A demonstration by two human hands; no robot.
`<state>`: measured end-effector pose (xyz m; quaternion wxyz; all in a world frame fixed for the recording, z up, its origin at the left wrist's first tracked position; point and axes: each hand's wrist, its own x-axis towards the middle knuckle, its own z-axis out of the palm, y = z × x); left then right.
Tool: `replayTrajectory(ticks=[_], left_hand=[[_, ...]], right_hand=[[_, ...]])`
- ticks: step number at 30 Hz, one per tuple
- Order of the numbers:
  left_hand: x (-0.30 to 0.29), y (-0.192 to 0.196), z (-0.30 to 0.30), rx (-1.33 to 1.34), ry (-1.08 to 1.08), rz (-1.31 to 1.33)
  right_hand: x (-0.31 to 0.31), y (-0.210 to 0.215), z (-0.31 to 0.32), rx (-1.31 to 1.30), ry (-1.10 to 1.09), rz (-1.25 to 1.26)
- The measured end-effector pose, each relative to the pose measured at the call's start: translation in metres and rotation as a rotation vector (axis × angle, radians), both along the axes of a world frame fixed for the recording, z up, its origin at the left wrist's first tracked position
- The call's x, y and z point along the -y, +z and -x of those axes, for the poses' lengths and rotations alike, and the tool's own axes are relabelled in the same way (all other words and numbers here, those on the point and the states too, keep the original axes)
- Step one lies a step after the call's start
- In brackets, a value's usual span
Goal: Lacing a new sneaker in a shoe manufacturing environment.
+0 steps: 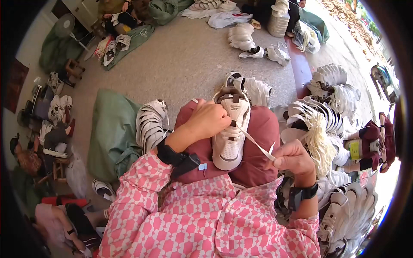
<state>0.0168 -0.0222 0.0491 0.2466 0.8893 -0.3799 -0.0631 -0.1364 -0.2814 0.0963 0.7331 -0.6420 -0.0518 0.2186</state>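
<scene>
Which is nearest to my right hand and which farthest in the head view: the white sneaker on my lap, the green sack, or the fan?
From the right hand:
1. White sneaker, on the lap, just left.
2. Green sack, floor, farther left.
3. Fan, far upper left.

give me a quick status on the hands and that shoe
Left hand gripping white sneaker on lap. Right hand pinching the lace, pulled taut. Nothing in the way.

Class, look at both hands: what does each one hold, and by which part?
The left hand grips the white sneaker at its tongue and eyelets; the right hand pinches the free end of its white lace.
</scene>
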Motion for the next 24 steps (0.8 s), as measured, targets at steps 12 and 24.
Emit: replayTrajectory(ticks=[12, 24], left_hand=[[-0.008, 0.004, 0.005, -0.336, 0.089, 0.253], [0.013, 0.015, -0.002, -0.140, -0.272, 0.617]], right_hand=[[0.070, -0.026, 0.019, 0.351, -0.882, -0.331], [0.187, -0.094, 0.050, 0.129, -0.981, -1.255]])
